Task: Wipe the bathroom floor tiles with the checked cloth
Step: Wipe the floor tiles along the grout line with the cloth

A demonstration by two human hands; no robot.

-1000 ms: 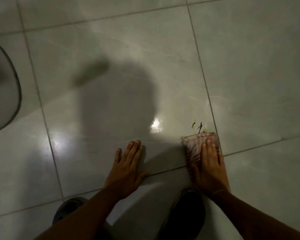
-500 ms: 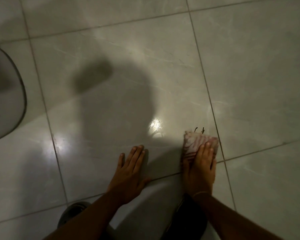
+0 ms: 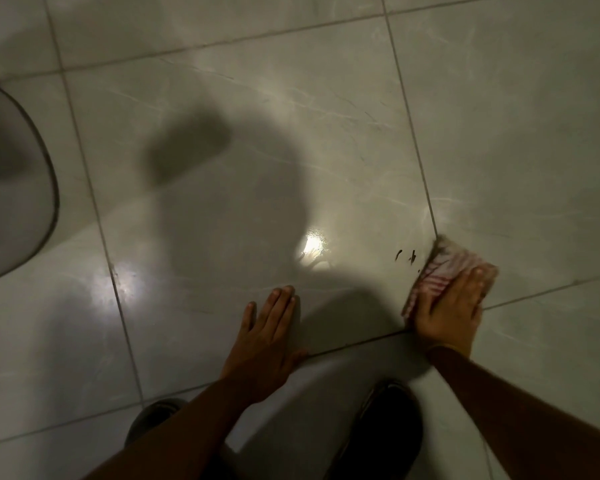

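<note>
A folded red-and-white checked cloth (image 3: 440,271) lies flat on the pale grey floor tiles (image 3: 257,133), across a grout line at the lower right. My right hand (image 3: 451,306) presses down on the cloth's near half, fingers together. A few small dark marks (image 3: 405,256) sit on the tile just left of the cloth. My left hand (image 3: 267,334) rests flat on the floor, fingers spread, holding nothing.
A rounded pale fixture with a dark rim (image 3: 14,188) bulges in from the left edge. My two dark shoes (image 3: 392,431) stand at the bottom of the view. A bright light reflection (image 3: 312,245) and my shadow fall on the middle tile.
My right hand has slid the cloth to the right and turned it, uncovering the dark marks now to its left. My left hand has stayed planted.
</note>
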